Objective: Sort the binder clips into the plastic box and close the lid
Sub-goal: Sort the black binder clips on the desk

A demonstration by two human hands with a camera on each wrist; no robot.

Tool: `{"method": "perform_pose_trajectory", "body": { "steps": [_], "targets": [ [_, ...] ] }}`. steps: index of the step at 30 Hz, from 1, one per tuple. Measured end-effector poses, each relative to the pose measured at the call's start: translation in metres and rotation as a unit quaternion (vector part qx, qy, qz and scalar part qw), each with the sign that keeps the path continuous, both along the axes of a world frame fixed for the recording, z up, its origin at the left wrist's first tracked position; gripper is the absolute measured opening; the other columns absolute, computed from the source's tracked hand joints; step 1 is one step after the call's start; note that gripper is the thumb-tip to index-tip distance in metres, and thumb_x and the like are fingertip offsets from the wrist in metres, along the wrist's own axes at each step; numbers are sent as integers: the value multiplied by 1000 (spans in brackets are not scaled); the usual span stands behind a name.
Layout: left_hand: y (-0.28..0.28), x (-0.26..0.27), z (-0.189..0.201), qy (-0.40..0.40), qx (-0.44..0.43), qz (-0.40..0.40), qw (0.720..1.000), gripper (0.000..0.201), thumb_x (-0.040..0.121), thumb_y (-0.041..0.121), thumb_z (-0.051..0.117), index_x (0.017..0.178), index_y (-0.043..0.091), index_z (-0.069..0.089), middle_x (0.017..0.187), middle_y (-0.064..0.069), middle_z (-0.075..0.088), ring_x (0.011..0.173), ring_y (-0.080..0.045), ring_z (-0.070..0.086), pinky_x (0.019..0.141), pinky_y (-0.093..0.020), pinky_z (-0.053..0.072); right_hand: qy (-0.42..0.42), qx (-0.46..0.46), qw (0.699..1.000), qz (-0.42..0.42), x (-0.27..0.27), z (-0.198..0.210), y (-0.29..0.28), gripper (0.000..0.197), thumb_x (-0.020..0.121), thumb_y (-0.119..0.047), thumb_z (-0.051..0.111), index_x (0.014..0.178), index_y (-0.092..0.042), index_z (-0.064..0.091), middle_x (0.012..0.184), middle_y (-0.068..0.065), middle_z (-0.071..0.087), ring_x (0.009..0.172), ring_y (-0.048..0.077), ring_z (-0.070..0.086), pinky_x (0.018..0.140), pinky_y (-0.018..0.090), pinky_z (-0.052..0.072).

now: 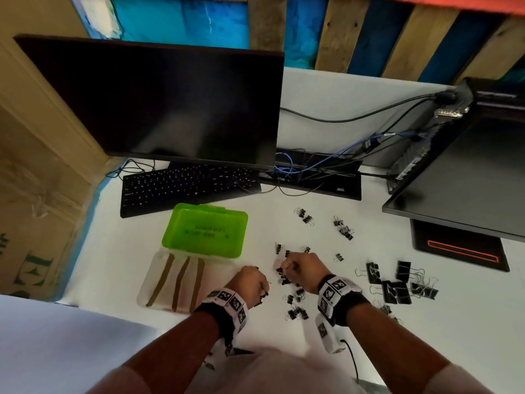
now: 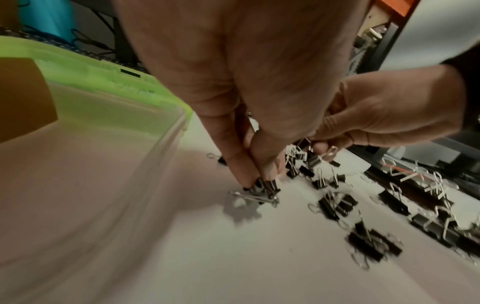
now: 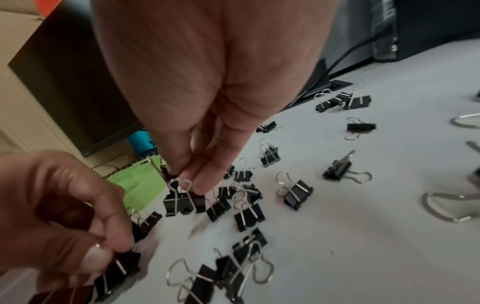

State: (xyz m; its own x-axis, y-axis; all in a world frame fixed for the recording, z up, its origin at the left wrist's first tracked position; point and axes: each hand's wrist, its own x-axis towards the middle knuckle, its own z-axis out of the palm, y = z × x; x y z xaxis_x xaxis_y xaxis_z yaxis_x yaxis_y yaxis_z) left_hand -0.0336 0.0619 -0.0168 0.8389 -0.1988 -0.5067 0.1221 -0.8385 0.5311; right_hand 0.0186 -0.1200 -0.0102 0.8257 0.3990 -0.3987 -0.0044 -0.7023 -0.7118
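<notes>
The plastic box lies open on the white desk: its green lid [image 1: 204, 228] is folded back and its clear base [image 1: 159, 297] holds brown dividers. Small black binder clips [image 1: 295, 311] are scattered to the right of it, and larger clips [image 1: 397, 288] lie further right. My left hand [image 1: 264, 291] pinches small clips [image 2: 267, 186] between fingertips [image 2: 244, 174], just right of the clear base [image 2: 166, 144]. My right hand [image 1: 284, 270] pinches a cluster of small clips [image 3: 184, 202] with its fingertips [image 3: 202, 181] over the pile. Both hands are close together.
A dark monitor [image 1: 159, 103] and black keyboard [image 1: 187, 186] stand behind the box. Cables [image 1: 312, 166] run along the back. A second screen [image 1: 466, 180] overhangs a black mat [image 1: 460, 248] at the right. A cardboard box [image 1: 37, 194] stands at the left.
</notes>
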Motion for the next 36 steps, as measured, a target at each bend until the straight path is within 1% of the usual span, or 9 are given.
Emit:
{"method": "perform_pose_trajectory", "body": {
  "steps": [7,11,13,16,21,25,28,33,36],
  "targets": [
    [-17,32,16,-60,-25,20,998,23,79,0,60,81,17,76,86,-7,73,74,-15,68,66,-15,49,-5,40,999,-36,3,9,-22,16,84,-5,55,84,-19,64,79,5,67,63,9,60,56,4,44],
    [-40,55,26,-77,-41,4,996,20,83,6,61,84,20,76,92,-5,70,81,-15,66,70,-14,47,-28,44,996,-70,13,17,-44,15,85,-8,58,85,-22,65,80,6,69,65,13,63,65,22,54],
    [-52,70,31,-83,-55,-18,995,19,83,6,62,88,17,76,94,-5,72,84,-15,67,72,-11,46,-42,41,994,-89,22,22,-58,18,85,-10,60,81,-28,61,77,1,68,67,15,64,68,26,55],
    [-71,95,39,-85,-77,-34,993,19,83,-2,61,90,10,75,95,-9,71,80,-13,65,64,1,43,-73,29,986,-146,39,31,-82,15,85,-10,59,83,-24,61,73,-4,66,65,13,62,68,23,51],
    [-99,132,41,-90,-91,-10,992,25,86,-6,51,91,2,73,98,-12,69,86,-18,66,64,-1,46,-102,-18,969,-226,63,28,-117,9,85,-11,58,88,-17,65,71,-1,66,66,16,61,68,19,45],
    [-124,146,31,-74,-93,9,993,19,85,1,59,92,9,74,99,-9,70,88,-18,66,78,-15,50,-83,-56,975,-198,73,18,-123,13,86,-9,53,89,-14,65,81,2,68,71,20,63,68,25,49],
    [-141,149,18,-65,-93,0,994,21,86,3,57,93,12,74,101,-8,71,89,-17,67,79,-13,48,-71,-94,981,-156,80,10,-123,16,88,-12,48,93,-14,63,91,13,70,82,33,66,74,38,55],
    [-154,155,2,-51,-97,-17,994,21,87,3,56,97,10,73,105,-9,68,93,-20,66,80,-12,45,-58,-122,979,-151,93,4,-125,19,87,-11,45,97,-15,60,93,16,69,83,35,64,74,39,54],
    [-157,159,-5,-55,-101,-34,993,25,85,2,54,94,16,73,102,-9,67,91,-19,65,83,-16,47,-33,-124,981,-146,95,0,-126,21,86,-11,46,99,-12,61,97,16,69,90,35,63,80,41,54]
  ]
}}
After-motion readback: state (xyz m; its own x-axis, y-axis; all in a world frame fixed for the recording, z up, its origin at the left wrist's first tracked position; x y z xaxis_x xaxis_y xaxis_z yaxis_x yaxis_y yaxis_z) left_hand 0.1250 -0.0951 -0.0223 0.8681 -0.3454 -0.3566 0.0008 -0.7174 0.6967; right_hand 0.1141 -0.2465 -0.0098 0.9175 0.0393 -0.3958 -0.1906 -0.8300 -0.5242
